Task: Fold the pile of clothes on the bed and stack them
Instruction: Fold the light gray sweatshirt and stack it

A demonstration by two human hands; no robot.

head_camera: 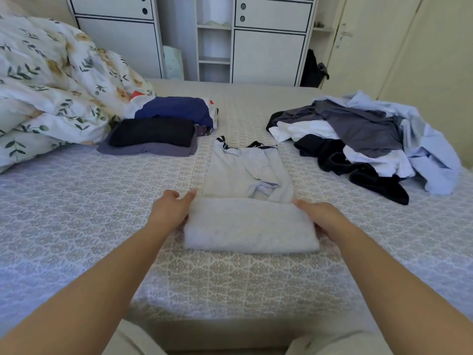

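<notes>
a pale grey, soft cotton garment with dark-striped trim at its far end [249, 190] lies lengthwise in the middle of the patterned bedspread [76, 226], and its near end is turned over into a thick flat fold. the left hand [171, 210] holds the left edge of that fold, thumb on top and the other fingers tucked under the cloth; the right hand [323, 218] holds the right edge, its fingers curled round and under. both grips are narrow and closed on the fabric, not on anything else.

the step in hand looks like the lengthwise fold or roll of this one garment, about a third done: the far part, with a rumpled sleeve lying across it, is still flat and unfolded.

the next move probably calls for both hands to lift and carry the folded edge away from the body together, level, so the bundle stays square, and the rumpled sleeve may want smoothing first.

to the far left sits a stack of folded dark clothes, black on grey-purple [151, 137], beside a navy folded piece [176, 108], likely where this one goes. to the right a loose pile of grey, white, black and light blue clothes [363, 139] waits. a leaf-printed duvet [51, 80] is heaped at the far left.
</notes>
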